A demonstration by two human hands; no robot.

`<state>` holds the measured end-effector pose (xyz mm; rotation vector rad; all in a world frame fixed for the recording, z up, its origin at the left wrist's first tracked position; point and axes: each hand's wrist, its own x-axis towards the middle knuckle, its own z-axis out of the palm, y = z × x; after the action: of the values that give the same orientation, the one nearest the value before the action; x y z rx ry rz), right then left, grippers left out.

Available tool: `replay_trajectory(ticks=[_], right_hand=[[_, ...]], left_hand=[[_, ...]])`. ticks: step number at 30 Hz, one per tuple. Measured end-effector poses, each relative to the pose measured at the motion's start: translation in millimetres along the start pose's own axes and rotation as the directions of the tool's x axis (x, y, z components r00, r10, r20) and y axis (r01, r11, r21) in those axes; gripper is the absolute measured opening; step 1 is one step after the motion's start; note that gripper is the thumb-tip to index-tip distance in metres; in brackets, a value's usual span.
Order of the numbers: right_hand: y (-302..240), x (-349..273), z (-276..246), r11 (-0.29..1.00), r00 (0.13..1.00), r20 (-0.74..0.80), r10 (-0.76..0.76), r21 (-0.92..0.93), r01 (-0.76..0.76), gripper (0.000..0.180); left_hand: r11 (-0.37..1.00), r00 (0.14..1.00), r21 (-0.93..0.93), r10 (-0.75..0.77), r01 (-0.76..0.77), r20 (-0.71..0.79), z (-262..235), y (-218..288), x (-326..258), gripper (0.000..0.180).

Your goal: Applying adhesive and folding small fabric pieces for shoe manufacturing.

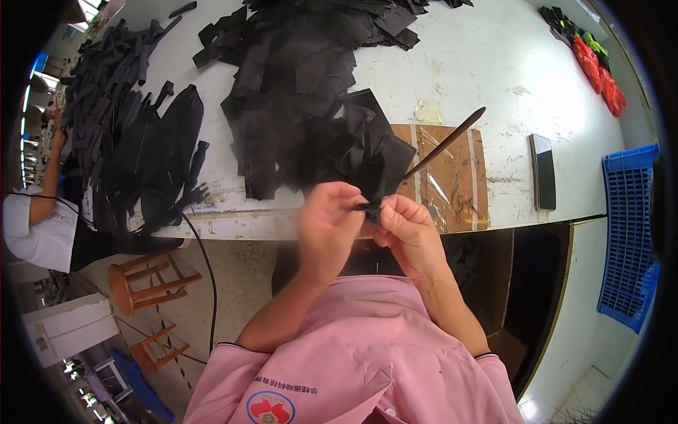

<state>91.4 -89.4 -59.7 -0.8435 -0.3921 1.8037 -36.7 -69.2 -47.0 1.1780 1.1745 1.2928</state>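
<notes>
Both the left hand (326,225) and right hand (408,233) pinch a small black fabric piece (368,207), each grip closed tight, at the tabletop's (494,78) near edge.

We see a white worktable (494,63) w/ black fabric piles (296,78), black strips (113,92) at left, a brown cardboard sheet (452,177), a dark stick (446,141), a phone (543,172) & red-green items (597,60) at far right.
</notes>
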Motion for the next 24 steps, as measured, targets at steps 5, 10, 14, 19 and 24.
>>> replay_trajectory(ticks=[5, 10, 14, 19, 24], right_hand=[[3, -9, -2, 1.0, 0.998, 0.058, -0.015, 0.02, 0.013, 0.012], [0, -12, 3, 0.983, 0.98, 0.075, -0.183, -0.005, 0.184, 0.01], [-6, -9, -6, 0.914, 0.925, 0.153, -0.349, -0.164, 0.371, 0.012], [-18, -11, 1, 0.651, 0.826, 0.21, -0.523, -0.526, 0.547, 0.008], [-33, -19, 13, 0.435, 0.756, 0.246, -0.607, -0.694, 0.574, 0.007]], left_hand=[[0.767, 0.823, -0.382, -0.322, 0.516, 0.468, -20, 18, 4, 0.035], [0.695, 0.691, -0.39, -0.213, 0.604, 0.691, -21, 22, -3, 0.045], [0.736, 0.783, -0.412, -0.253, 0.537, 0.568, -18, 21, -3, 0.034], [0.992, 0.987, -0.125, 0.053, -0.035, 0.149, 11, 19, -17, 0.012], [0.978, 0.962, -0.079, 0.204, -0.192, 0.182, 10, 21, -3, 0.01]])
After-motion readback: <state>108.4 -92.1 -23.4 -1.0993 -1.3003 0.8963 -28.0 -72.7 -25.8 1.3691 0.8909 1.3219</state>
